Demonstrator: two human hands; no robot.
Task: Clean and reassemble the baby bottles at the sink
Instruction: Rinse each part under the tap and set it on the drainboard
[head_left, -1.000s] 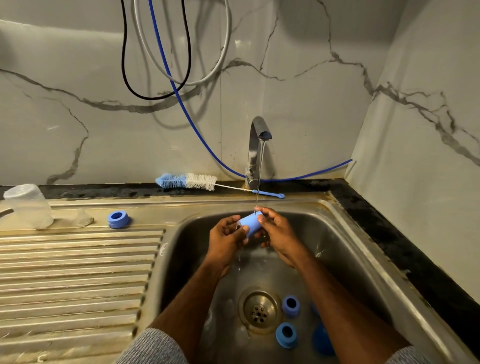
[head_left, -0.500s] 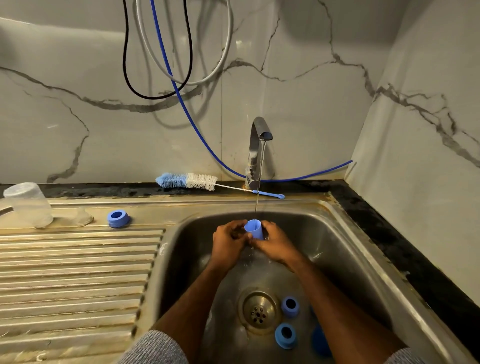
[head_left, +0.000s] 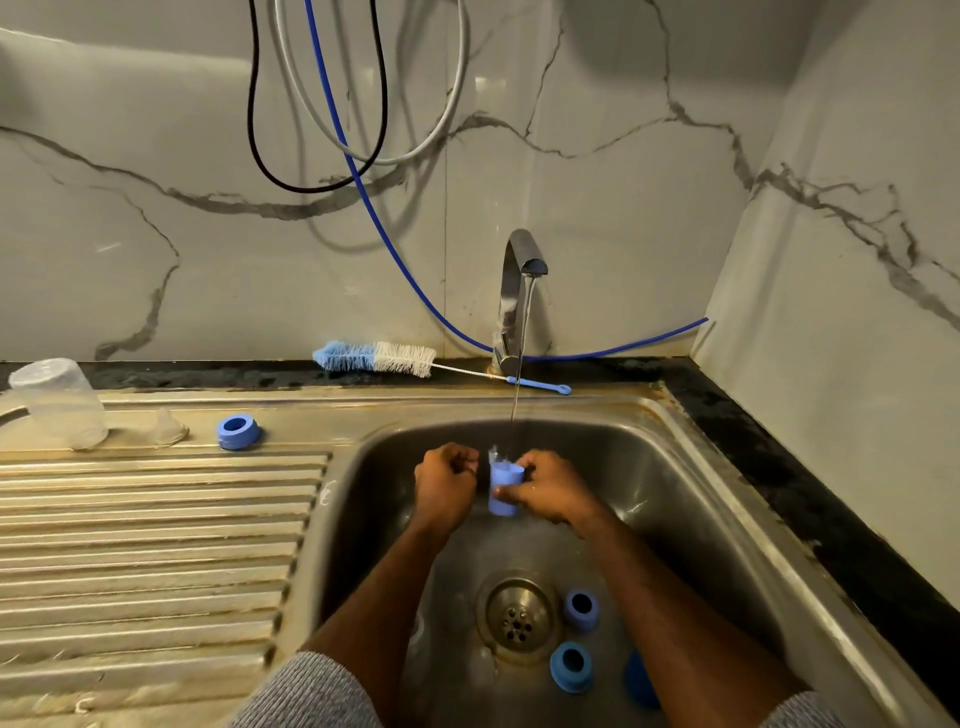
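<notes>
Marble-veined wall behind, dark counter around a steel sink with ribbed drainboard. Under the running tap, blue cap pinched upright in the right hand; left hand curled into a fist beside it, holding nothing visible. Two blue collars by the drain. On the drainboard's rear edge: upturned clear bottle, blue ring. Bottle brush along the wall.
</notes>
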